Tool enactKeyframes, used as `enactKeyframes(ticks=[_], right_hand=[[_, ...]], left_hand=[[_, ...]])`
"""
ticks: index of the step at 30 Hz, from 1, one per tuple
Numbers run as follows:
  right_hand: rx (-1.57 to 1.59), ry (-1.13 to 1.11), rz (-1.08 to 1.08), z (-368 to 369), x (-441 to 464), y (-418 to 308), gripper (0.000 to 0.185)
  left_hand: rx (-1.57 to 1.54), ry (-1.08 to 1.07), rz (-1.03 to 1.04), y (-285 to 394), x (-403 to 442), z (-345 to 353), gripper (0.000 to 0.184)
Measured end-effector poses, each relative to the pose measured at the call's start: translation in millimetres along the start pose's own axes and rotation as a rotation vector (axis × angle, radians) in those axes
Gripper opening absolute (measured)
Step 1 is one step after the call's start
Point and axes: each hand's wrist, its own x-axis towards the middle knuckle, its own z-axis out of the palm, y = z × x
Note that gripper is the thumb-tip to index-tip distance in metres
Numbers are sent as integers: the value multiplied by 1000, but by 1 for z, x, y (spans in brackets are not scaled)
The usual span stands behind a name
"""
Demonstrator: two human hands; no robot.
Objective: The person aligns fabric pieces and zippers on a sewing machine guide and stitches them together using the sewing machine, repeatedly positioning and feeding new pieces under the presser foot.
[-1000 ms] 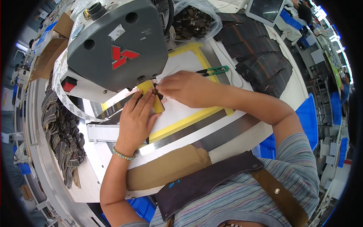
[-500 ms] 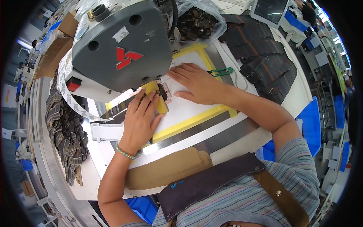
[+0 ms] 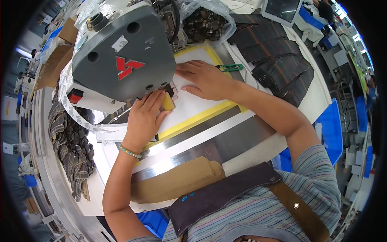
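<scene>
My left hand (image 3: pixel 144 117), a beaded bracelet at its wrist, lies palm down with fingers stretched out beside the sewing machine head (image 3: pixel 125 60). Its fingertips press on a yellow strip (image 3: pixel 168 101) and partly cover it. Right of that strip sits a small dark piece on pinkish marks, mostly hidden by the machine and fingers. My right hand (image 3: pixel 207 82) rests flat on the white work sheet (image 3: pixel 193 105), fingers extended, their tips close to or behind the machine head's edge. Beyond its wrist lies a green-handled tool (image 3: pixel 229 67).
Striped fabric pieces (image 3: pixel 76 149) are heaped at the left. Dark striped fabric panels (image 3: pixel 278 52) lie at the right, below a screen (image 3: pixel 282 10). A clear bag (image 3: pixel 205 24) of small pieces stands at the back. Brown padding (image 3: pixel 177 181) lines the front edge.
The view has shifted slightly. My left fingers have drawn closer together and cover more of the yellow strip. My right hand stays flat in nearly the same place.
</scene>
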Motion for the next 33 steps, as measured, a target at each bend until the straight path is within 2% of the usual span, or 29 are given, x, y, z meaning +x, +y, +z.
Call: enactKeyframes(ticks=[2, 5, 25, 33], right_hand=[[48, 46, 8, -8, 2, -6, 56], [-95, -65, -117, -13, 6, -3, 54], [-100, -59, -110, 1, -5, -3, 56], [-39, -57, -110, 0, -17, -16, 58]], left_hand=[[-11, 13, 7, 0, 0, 1, 60], [-37, 11, -4, 0, 1, 0, 59], [-26, 17, 29, 5, -2, 0, 58], [-106, -74, 0, 25, -18, -35, 54]])
